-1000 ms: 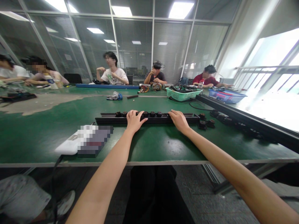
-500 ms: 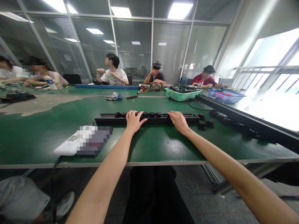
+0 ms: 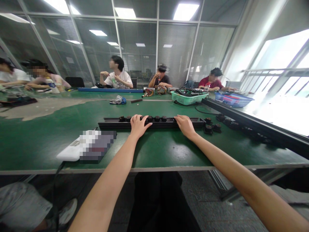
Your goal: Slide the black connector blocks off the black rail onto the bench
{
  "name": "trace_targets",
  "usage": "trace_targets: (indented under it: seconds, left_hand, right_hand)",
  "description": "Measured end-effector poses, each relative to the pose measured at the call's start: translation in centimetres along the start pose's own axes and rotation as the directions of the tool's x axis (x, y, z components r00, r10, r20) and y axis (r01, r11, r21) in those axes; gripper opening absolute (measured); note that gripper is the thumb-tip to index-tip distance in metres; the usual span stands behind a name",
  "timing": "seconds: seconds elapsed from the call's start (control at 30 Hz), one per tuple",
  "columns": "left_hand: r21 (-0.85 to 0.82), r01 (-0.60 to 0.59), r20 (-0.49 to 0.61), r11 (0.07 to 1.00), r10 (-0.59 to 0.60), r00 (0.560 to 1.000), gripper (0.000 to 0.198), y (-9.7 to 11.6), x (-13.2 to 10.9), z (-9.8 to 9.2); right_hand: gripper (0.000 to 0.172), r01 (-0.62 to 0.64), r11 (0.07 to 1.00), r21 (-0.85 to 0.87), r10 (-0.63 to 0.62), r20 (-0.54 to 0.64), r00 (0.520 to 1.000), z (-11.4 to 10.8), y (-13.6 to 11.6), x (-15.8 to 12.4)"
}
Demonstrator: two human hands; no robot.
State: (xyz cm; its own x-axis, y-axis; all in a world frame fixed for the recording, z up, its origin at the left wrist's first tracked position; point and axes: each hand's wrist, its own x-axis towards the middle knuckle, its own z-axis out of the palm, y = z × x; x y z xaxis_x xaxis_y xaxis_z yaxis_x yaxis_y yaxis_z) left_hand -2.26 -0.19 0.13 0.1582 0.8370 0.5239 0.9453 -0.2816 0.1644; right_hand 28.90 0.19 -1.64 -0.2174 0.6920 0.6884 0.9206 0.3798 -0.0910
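A long black rail (image 3: 109, 124) lies crosswise on the green table (image 3: 43, 135), with several small black round parts (image 3: 156, 118) seated along its top. My left hand (image 3: 138, 125) rests on the rail near its middle, fingers curled over the top among the round parts. My right hand (image 3: 185, 125) lies on the rail further right, fingers bent over its edge. Whether either hand pinches a part is hidden by the fingers. A few loose black round parts (image 3: 210, 128) sit by the rail's right end.
A white and grey device (image 3: 84, 149) with a black cable lies at the near left. A second long black rail (image 3: 253, 124) runs along the right side. A green basket (image 3: 188, 96) and a blue tray (image 3: 233, 99) stand far back. Several people sit around the table.
Both hands stay on the rail in nearly the same place. The person in the white shirt at the far side has turned their head.
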Motion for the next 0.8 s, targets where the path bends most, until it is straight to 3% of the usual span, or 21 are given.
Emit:
trace_targets:
  seconds: [0.8]
  left_hand:
    - [-0.007, 0.007, 0.005, 1.000, -0.006, 1.000, 0.057, 0.12, -0.06, -0.11]
  right_hand:
    - [0.039, -0.005, 0.999, -0.040, 0.004, -0.015, 1.000, 0.28, 0.37, -0.08]
